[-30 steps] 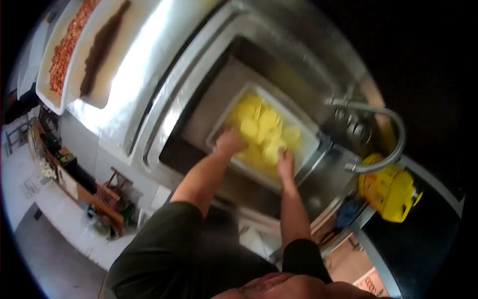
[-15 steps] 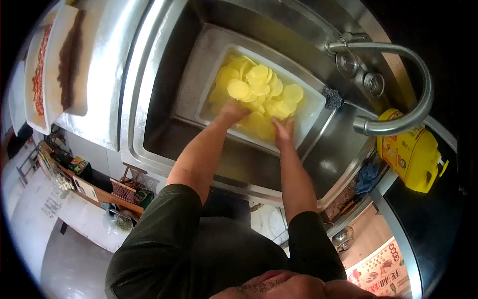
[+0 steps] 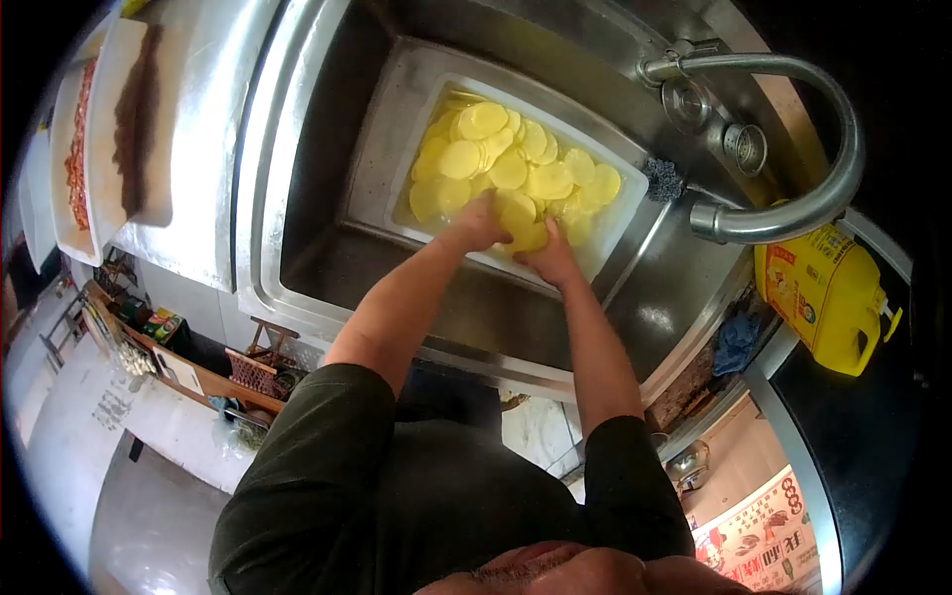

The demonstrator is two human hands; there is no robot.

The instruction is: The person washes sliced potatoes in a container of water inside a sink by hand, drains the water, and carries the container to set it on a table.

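Observation:
Thin round yellow potato slices (image 3: pixel 509 171) lie in water in a white rectangular tub (image 3: pixel 625 213), which sits inside the steel sink (image 3: pixel 397 268). My left hand (image 3: pixel 480 224) is at the tub's near side, its fingers curled against a few slices. Just to the right, my right hand (image 3: pixel 552 258) closes on the same small bunch from the other side, thumb and fingers partly hidden by slices. The two hands are close together, with the bunch between them.
A curved faucet (image 3: pixel 793 223) arches over the sink's right side. A dark scrubber (image 3: pixel 663 180) lies beside the tub. Right of the sink stands a yellow jug (image 3: pixel 828 297), near a blue cloth (image 3: pixel 735 342). At far left, a white tray (image 3: pixel 104 129) holds reddish food.
Both hands have come closer together, the right one moving left and the left one slightly right, gathering slices between them. The slices have spread more evenly across the tub.

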